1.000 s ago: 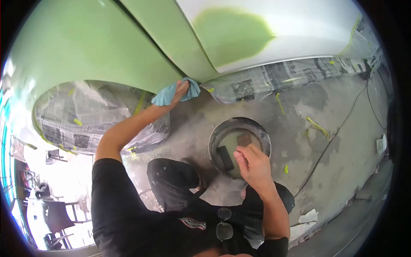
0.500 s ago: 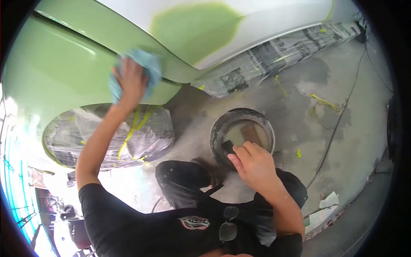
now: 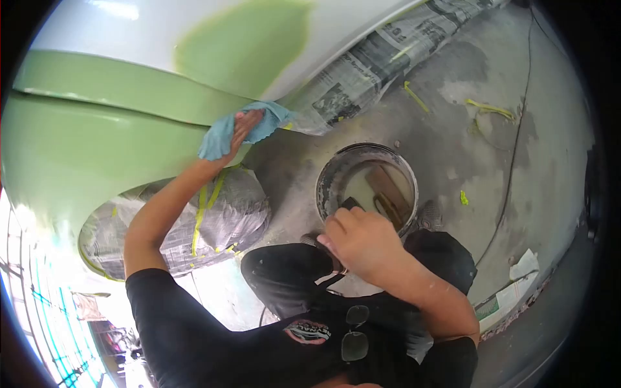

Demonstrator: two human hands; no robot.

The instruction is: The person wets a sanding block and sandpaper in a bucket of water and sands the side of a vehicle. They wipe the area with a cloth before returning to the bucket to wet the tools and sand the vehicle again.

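Blue cloth [image 3: 218, 136] is now sitting at the lower end of the green panel [image 3: 116, 143], and we're seeing a real shift: half a second ago it was covering a stretch farther along the dark seam [image 3: 116, 110]. That stretch is now lying uncovered, so we're judging that the work is concentrating on the seam's low end, with the cloth's far flap reaching toward the newspaper masking [image 3: 352, 77]. Whether the two are touching, we aren't managing to tell.

Our left hand [image 3: 242, 134] is changing shape too: its fingers, spreading wide a moment ago, are now lying close together and nearly straight, keeping hold of the cloth.

Down at the bucket [image 3: 322, 187], our right hand [image 3: 363, 240] is hanging over the near rim, fingers loosely curling. Its palm is facing away, so we aren't telling whether it's holding anything. It is blocking less of the bucket now, and we're getting a fuller look at the brown block [image 3: 383, 178] inside, with a dark block [image 3: 351, 202] peeking out beside the knuckles.
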